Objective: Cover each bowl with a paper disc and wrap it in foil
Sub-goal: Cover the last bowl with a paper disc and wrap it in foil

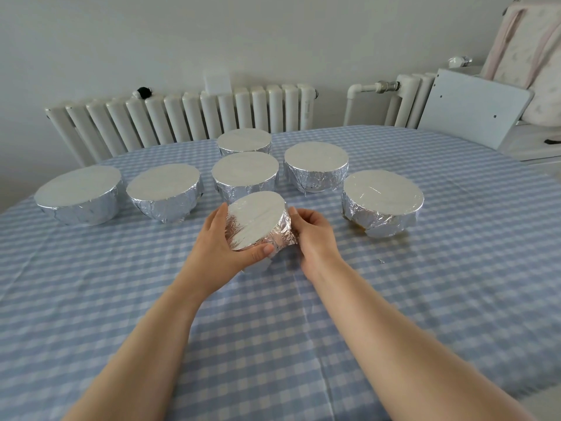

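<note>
The left hand [224,241] grips the held bowl [259,221], a small bowl wrapped in foil. Its palm lies against the left side of the wrap and its thumb is curled across the near lower edge. The right hand [312,235] holds the same bowl from the right side, with its fingers curled behind the crumpled foil there; the fingertips are hidden. The held bowl is tilted, so its flat covered top faces toward the camera and to the left. Whether its lower part touches the table [455,284] I cannot tell. Both forearms reach forward from the near edge of the table and come together at this bowl.

Around the held bowl stand 6 other foil-wrapped bowls, all upright on the blue checked cloth. Just behind the held bowl is the middle bowl [245,174], very near to it. Behind that one stands the far bowl [244,141]. To the right and behind the held bowl is the right rear bowl [316,168], and to the right, a little apart, is the right bowl [383,202]. To the left of the held bowl stand the left bowl [164,194] and, further left, the outer left bowl [79,194].

Beyond the table, behind all the bowls, a white radiator [188,117] runs along the wall.
</note>
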Motion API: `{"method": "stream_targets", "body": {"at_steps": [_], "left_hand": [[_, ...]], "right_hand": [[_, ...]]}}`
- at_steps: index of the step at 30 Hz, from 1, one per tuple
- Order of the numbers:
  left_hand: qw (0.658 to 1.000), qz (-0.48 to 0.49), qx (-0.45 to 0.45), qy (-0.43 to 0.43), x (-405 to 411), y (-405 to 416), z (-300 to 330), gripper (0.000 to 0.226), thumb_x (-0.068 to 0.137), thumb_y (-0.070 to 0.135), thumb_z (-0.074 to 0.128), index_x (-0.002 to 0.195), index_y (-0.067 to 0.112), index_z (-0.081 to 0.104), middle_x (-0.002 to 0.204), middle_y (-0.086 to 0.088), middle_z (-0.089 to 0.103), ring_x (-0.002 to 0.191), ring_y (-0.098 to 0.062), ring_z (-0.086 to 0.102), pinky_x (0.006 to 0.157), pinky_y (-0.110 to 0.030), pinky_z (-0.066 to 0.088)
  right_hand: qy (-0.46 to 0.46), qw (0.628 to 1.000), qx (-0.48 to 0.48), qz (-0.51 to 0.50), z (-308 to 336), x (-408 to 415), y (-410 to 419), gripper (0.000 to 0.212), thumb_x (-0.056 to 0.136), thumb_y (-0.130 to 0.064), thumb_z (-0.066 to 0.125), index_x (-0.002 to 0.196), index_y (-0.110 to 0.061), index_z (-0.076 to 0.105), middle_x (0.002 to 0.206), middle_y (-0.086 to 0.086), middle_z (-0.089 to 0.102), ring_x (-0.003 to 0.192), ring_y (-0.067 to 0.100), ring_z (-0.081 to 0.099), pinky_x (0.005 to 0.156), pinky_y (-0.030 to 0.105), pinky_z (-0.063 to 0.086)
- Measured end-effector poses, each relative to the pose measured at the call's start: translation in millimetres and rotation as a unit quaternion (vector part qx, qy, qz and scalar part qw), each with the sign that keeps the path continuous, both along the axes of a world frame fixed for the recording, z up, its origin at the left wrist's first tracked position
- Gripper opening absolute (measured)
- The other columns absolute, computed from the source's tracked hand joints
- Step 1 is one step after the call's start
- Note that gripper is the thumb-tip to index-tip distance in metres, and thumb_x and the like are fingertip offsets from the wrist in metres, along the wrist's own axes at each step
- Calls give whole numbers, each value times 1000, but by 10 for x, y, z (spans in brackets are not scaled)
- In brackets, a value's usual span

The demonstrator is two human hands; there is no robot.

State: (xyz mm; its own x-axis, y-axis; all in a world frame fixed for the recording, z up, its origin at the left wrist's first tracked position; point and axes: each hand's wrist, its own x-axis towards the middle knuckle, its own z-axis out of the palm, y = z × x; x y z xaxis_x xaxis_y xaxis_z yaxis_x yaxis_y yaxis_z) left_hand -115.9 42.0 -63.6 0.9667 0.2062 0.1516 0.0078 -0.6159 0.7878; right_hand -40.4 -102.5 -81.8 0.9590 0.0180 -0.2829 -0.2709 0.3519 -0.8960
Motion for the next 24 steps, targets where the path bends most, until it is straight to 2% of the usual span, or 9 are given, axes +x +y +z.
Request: {"method": "stream_targets", "body": {"at_steps": [3, 5, 7, 9, 12, 15, 17, 21, 24], "left_hand": [[1000, 6, -5, 16, 3, 34, -19, 135, 48, 79, 75, 156, 20, 19, 152, 11, 27, 129, -1, 31, 110, -37, 40], [1000, 11, -5, 19, 7, 45, -23, 140, 46, 83, 76, 156, 20, 17, 155, 9, 25, 129, -1, 31, 108, -41, 43], [1000, 9, -6, 16, 12, 44, -26, 138, 48, 82, 75, 156, 19, 17, 156, 8, 24, 129, 1, 30, 112, -35, 38], [1000, 5, -5, 14, 15, 39, -30, 132, 51, 73, 75, 156, 19, 17, 157, 7, 24, 129, 0, 29, 111, -25, 29], [1000, 4, -10, 15, 19, 40, -38, 130, 50, 69, 73, 157, 19, 17, 157, 7, 24, 130, 0, 29, 108, -22, 28], [1000, 7, -17, 23, 25, 47, -46, 134, 50, 76, 74, 157, 20, 15, 157, 6, 24, 137, -6, 31, 114, -31, 33], [999, 6, -20, 26, 29, 46, -46, 136, 50, 77, 74, 157, 20, 13, 158, 5, 23, 141, -10, 29, 114, -30, 30], [1000, 6, -12, 27, 43, 30, -37, 135, 50, 72, 73, 158, 19, 11, 160, 5, 22, 144, -12, 26, 110, -25, 24], [999, 14, -21, 24, 50, 47, -42, 131, 53, 72, 73, 158, 20, 13, 158, 4, 25, 142, -12, 29, 107, -24, 26]], "right_hand": [[10, 1000, 27, -4, -41, 33, 25, 5, 93, -10, 66, 90, -11, 62, 87, 11, 66, 76, 25, 62, 84, 49, 56], [16, 999, 52, -1, -54, 50, 27, 11, 91, -3, 66, 94, -12, 62, 90, 11, 66, 73, 22, 64, 76, 42, 57], [21, 997, 70, 2, -57, 58, 27, 16, 91, 2, 64, 95, -13, 61, 90, 7, 66, 72, 19, 65, 65, 33, 58], [21, 997, 78, 2, -57, 62, 33, 18, 91, 5, 63, 95, -12, 60, 89, 6, 66, 72, 18, 65, 62, 30, 57], [13, 997, 72, 0, -55, 41, 62, 20, 91, 8, 61, 95, -12, 61, 88, 6, 67, 75, 20, 66, 72, 35, 57], [0, 1000, 21, 14, -35, -12, 64, 26, 86, 12, 63, 89, -14, 62, 84, 6, 70, 75, 25, 67, 76, 44, 58], [-6, 999, -4, 32, -16, -36, 19, 28, 84, 14, 60, 89, -13, 64, 88, 8, 72, 80, 28, 69, 79, 48, 59], [-32, 998, -44, -42, -22, -90, -85, 36, 91, 11, 38, 97, -14, 63, 98, 4, 68, 88, 20, 66, 85, 35, 55], [-161, 969, -145, -123, 28, -235, -94, 19, 99, -11, 48, 104, -22, 62, 106, -5, 65, 99, 11, 61, 89, 22, 48]]}}
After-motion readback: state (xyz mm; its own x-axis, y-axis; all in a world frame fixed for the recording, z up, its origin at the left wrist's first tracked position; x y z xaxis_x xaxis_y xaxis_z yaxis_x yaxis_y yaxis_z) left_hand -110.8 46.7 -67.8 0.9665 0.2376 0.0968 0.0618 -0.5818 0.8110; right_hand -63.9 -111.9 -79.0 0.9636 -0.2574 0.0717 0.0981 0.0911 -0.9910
